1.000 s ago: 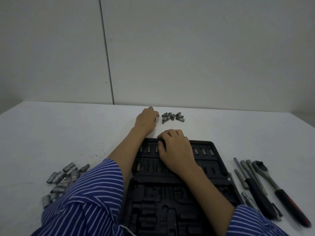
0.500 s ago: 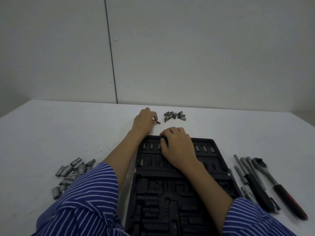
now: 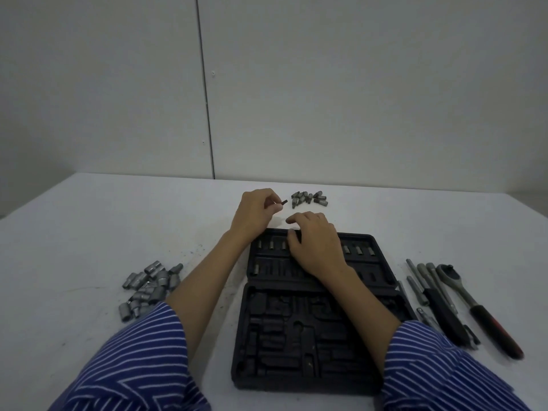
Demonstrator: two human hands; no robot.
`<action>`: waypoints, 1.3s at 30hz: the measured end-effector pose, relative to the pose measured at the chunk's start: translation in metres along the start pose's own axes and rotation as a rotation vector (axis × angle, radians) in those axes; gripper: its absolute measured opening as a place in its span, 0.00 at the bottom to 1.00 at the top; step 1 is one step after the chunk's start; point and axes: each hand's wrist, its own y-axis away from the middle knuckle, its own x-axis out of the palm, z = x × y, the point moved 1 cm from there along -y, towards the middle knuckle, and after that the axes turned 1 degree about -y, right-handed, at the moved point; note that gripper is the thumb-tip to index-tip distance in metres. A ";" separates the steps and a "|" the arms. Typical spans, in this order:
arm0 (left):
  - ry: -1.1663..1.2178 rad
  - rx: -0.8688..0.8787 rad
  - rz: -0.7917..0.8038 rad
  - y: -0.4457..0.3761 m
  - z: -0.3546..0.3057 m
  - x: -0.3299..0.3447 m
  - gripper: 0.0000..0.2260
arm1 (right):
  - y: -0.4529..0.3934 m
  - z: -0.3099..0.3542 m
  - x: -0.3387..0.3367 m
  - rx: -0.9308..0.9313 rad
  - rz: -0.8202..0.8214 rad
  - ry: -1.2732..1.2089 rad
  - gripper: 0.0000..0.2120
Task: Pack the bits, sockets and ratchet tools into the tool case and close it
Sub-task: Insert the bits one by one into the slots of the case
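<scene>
A black tool case [image 3: 299,330] lies open on the white table, its far half holding several bits in slots. My left hand [image 3: 255,213] is just beyond the case's far left corner and pinches one small dark bit [image 3: 283,202] between thumb and fingers. My right hand [image 3: 314,244] rests on the far half of the case with curled fingers near the top row of slots; whether it holds anything is hidden. A heap of loose bits [image 3: 310,198] lies past the case. Sockets [image 3: 148,284] are piled at the left. The ratchet [image 3: 474,304] lies at the right.
Extension bars and a black-handled driver [image 3: 436,298] lie between the case and the ratchet. A grey wall stands behind the table's far edge. Dark specks dot the table [image 3: 74,232] left of the case.
My left hand has drawn back from the loose bits with one bit pinched and lifted. My right hand has shifted slightly toward the case's far edge.
</scene>
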 end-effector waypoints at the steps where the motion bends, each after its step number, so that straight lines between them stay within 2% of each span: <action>1: 0.011 0.003 -0.012 0.004 -0.002 -0.002 0.03 | 0.000 0.000 -0.001 0.004 -0.013 -0.019 0.15; 6: 0.083 -0.032 -0.033 0.022 -0.011 -0.010 0.05 | -0.001 0.003 -0.006 -0.031 -0.092 -0.210 0.18; 9: 0.127 -0.043 -0.046 0.032 -0.016 -0.011 0.03 | -0.002 0.010 -0.010 -0.043 -0.050 -0.373 0.20; 18: 0.193 -0.049 -0.089 0.049 -0.024 -0.018 0.04 | -0.001 0.013 -0.016 0.020 -0.046 -0.536 0.14; 23: 0.226 -0.038 -0.092 0.059 -0.026 -0.022 0.05 | 0.004 0.016 -0.022 0.045 -0.058 -0.549 0.12; 29: 0.210 -0.063 -0.117 0.068 -0.019 -0.024 0.06 | 0.015 0.020 -0.024 0.072 0.007 -0.574 0.09; 39: 0.130 -0.148 -0.094 0.073 -0.003 -0.013 0.09 | 0.033 0.021 -0.022 0.008 0.139 -0.510 0.08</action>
